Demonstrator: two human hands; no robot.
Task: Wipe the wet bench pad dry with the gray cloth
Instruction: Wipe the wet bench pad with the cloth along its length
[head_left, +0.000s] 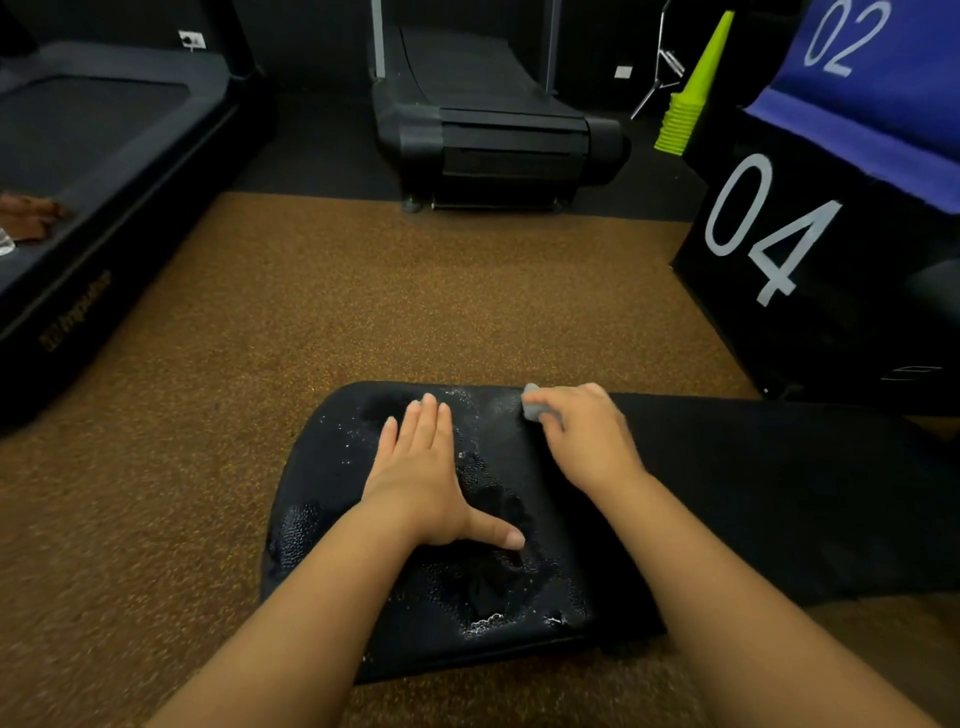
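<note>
A black bench pad (332, 519) lies in front of me over a brown speckled floor, with water drops and wet patches across its textured top. My left hand (423, 478) rests flat on the pad, fingers together and thumb spread to the right. My right hand (587, 434) is at the pad's far right edge, closed around a small bunched gray cloth (532, 406) that shows only at the fingertips. The cloth touches the pad near its far edge.
A black plyo box marked 04 (810, 249) with a blue box marked 02 (872, 78) on it stands at the right. A curved treadmill (493, 130) is straight ahead, another treadmill deck (104, 156) at left. Stacked green cones (691, 98) stand behind.
</note>
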